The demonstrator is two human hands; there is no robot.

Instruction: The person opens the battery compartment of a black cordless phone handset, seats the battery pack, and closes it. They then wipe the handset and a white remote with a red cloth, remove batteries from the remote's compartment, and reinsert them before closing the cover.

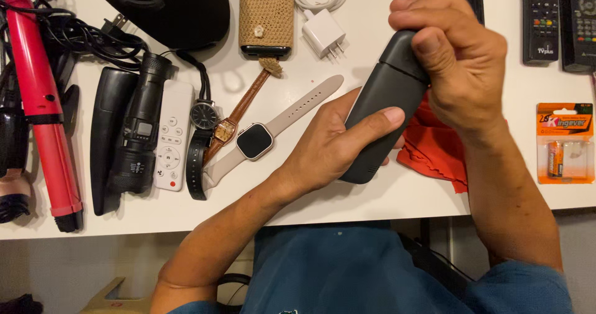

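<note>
Matte dark-grey remote (382, 112), slim and rounded, gripped mid-frame: left hand (335, 143) wrapping its body, right hand (456, 66) clenching its top above crumpled red cloth (434, 149).

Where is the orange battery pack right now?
In the head view, the orange battery pack lies at the right edge of the white table, below two black remotes and right of the person's right hand.
</note>
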